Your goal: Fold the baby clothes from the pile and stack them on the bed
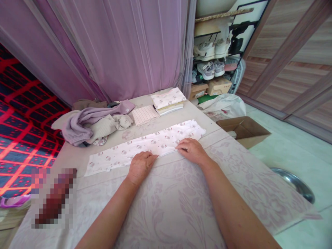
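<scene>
A long white printed garment (145, 145) lies folded into a narrow strip across the table (181, 207), which is covered by a pale floral cloth. My left hand (140, 166) lies flat on the strip's near edge, about at its middle. My right hand (191, 150) presses the same edge a little further right, fingers bent onto the cloth. Neither hand grips anything.
A heap of lilac and beige clothes (90, 126) lies at the back left. Folded pieces (166, 102) are stacked at the back. An open cardboard box (242, 129), a metal bowl (295, 183) and a shoe rack (218, 52) stand to the right. Purple curtains hang behind.
</scene>
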`<state>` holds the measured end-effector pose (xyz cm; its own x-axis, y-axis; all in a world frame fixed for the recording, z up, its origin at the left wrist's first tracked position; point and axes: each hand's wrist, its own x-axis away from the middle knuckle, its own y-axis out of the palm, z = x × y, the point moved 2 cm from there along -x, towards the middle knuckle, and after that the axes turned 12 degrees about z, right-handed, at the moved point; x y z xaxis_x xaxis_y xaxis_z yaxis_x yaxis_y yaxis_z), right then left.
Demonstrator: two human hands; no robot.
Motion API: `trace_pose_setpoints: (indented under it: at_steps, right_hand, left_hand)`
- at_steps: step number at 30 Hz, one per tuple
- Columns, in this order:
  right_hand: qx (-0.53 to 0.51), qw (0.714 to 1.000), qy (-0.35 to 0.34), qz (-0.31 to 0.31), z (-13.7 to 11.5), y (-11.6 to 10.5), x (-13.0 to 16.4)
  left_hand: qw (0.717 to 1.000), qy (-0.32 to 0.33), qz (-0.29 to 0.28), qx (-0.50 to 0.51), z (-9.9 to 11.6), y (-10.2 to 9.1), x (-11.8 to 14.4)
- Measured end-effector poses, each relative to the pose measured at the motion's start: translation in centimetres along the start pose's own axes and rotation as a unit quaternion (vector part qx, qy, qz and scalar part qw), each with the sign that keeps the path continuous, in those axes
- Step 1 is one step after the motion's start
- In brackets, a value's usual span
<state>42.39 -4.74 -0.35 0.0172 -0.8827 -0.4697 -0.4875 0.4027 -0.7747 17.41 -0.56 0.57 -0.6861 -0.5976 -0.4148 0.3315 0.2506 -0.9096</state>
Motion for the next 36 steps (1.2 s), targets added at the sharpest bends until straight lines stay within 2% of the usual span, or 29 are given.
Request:
trace_pose_setpoints:
  at_steps: [4, 8, 10, 12, 15, 19, 25, 30, 33, 36]
  right_hand:
    - [-0.035, 0.999, 0.017, 0.036, 0.6, 0.0, 0.2]
    - [-0.013, 0.995, 0.049, 0.087, -0.1, -0.3, -0.1]
    - [0.007, 0.998, 0.023, 0.064, -1.3, -0.1, -0.2]
    - [0.028, 1.0, -0.007, 0.01, -2.3, 0.4, -0.1]
    - [0.072, 0.996, 0.006, -0.051, -2.7, 1.3, 0.2]
    - [0.125, 0.989, 0.065, -0.055, -1.0, 0.9, 0.6]
    - [0.169, 0.969, 0.181, 0.027, 2.9, -1.6, 0.9]
    - [0.072, 0.983, 0.147, 0.078, 4.9, -2.0, 1.4]
    - [0.039, 0.987, 0.141, 0.058, 5.2, -2.0, 1.5]
    - [0.049, 0.988, 0.143, 0.035, 4.5, -2.1, 1.4]
  left_hand:
    - [0.998, -0.014, 0.001, 0.057, 0.7, -0.6, -1.1]
    - [0.995, 0.027, 0.003, 0.094, 2.2, 0.5, -2.2]
    - [0.993, 0.059, -0.017, 0.098, 3.0, 1.6, -2.4]
    - [0.993, 0.074, -0.027, 0.093, 3.6, 2.6, -2.3]
    - [0.993, 0.079, -0.022, 0.079, 3.8, 3.2, -2.0]
    - [0.994, 0.084, -0.019, 0.071, 3.6, 3.1, -1.8]
    - [0.994, 0.079, 0.005, 0.077, 3.6, 3.2, -1.8]
    - [0.994, 0.075, 0.022, 0.078, 3.6, 3.4, -1.8]
    - [0.994, 0.074, 0.025, 0.078, 3.6, 3.4, -1.8]
    - [0.994, 0.075, 0.025, 0.077, 3.6, 3.4, -1.8]
